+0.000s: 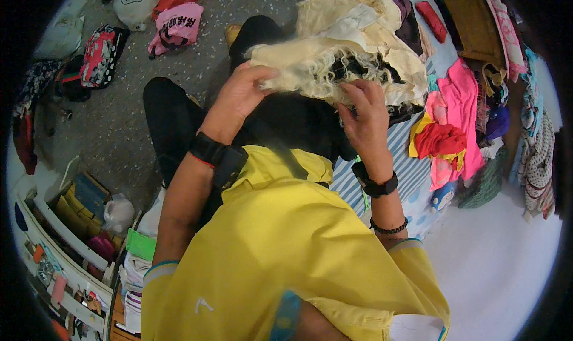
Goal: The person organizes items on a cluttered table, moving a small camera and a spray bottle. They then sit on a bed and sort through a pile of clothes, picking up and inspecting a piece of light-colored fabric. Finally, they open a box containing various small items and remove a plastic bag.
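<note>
A cream garment or hide with long curly fleece [304, 79] lies over my lap and the striped bedding beside it. Its outer side is cream cloth or skin; black material shows among the curls. My left hand [248, 88] grips its left edge, thumb on top of the fleece. My right hand [365, 112] pinches the lower edge of the curls between thumb and fingers. The fingertips of both hands are partly hidden in the fleece. Black wristbands are on both wrists.
Pink cloth [461, 112] and a red and yellow cloth [441, 139] lie on the striped bedding [403, 162] at right. A pink plastic bag [177, 27] and a floral pouch [100, 56] are on the speckled floor. Open drawers [71, 233] stand at lower left.
</note>
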A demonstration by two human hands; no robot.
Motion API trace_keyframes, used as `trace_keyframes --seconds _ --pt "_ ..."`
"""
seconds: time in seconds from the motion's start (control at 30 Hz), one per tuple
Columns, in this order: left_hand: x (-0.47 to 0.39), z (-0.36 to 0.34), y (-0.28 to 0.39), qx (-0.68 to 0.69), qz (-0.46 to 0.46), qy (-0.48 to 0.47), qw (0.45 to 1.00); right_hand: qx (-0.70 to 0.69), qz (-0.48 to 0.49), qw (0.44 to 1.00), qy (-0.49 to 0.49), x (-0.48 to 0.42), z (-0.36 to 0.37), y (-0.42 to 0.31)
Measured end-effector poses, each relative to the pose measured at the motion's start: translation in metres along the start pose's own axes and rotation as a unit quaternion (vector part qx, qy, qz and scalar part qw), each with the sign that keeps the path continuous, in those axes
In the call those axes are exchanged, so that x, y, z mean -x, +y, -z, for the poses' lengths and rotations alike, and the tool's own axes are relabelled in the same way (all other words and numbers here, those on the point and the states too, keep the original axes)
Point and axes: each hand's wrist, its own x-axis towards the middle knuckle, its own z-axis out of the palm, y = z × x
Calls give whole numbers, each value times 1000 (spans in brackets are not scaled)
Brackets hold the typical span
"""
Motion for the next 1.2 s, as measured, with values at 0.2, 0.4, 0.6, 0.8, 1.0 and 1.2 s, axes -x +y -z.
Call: trace_keyframes --seconds 0.2,0.4,0.6,0.8,1.0,1.2 --pt "-4 3 -1 -7 -10 -6 1000 5 79 997 -11 -17 5 2" --pt "-4 3 -3 33 -41 -27 998 8 139 990 -35 -33 10 2" --pt "-1 4 -3 -26 -68 14 997 -173 -40 979 -101 -43 0 16" --pt "2 4 4 -50 -56 -18 997 -214 -99 965 -117 -50 -8 23" --pt "5 3 8 -73 -29 -23 997 -231 -117 957 -131 -53 -15 21" --pt "7 3 9 -73 -37 -38 996 -208 -109 965 -115 -53 -24 20"
